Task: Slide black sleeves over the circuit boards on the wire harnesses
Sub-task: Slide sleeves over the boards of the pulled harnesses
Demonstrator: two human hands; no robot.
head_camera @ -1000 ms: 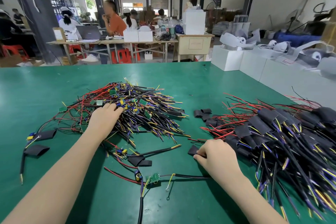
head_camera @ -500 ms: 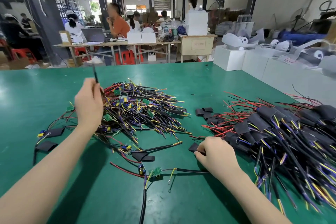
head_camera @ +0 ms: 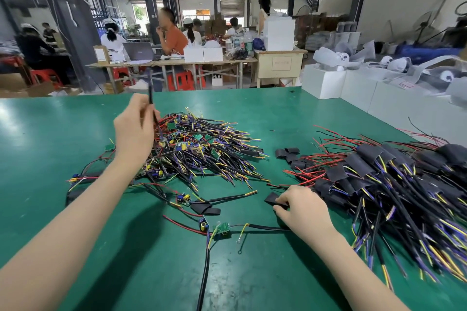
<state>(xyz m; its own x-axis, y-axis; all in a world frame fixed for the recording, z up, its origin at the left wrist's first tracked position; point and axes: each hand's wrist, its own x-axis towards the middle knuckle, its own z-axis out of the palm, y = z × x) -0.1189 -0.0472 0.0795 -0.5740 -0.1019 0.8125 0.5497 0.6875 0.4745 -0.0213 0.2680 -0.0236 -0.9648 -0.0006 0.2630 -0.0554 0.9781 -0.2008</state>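
Harness cable now rises out of the unsleeved pile, pinched in the left hand, which a second ago lay on that pile. Right hand still pinches a black sleeve against the counter, ready for sleeving.

This is a factory assembly hall or workshop. Dark steel columns carry an open metal-beam ceiling over a wide floor. A large green desk holds heaps of wire harnesses with small green circuit boards. Farther back, several workers sit on red plastic stools at long tables with a laptop and white boxes; stacked cartons and stored goods line the far wall.
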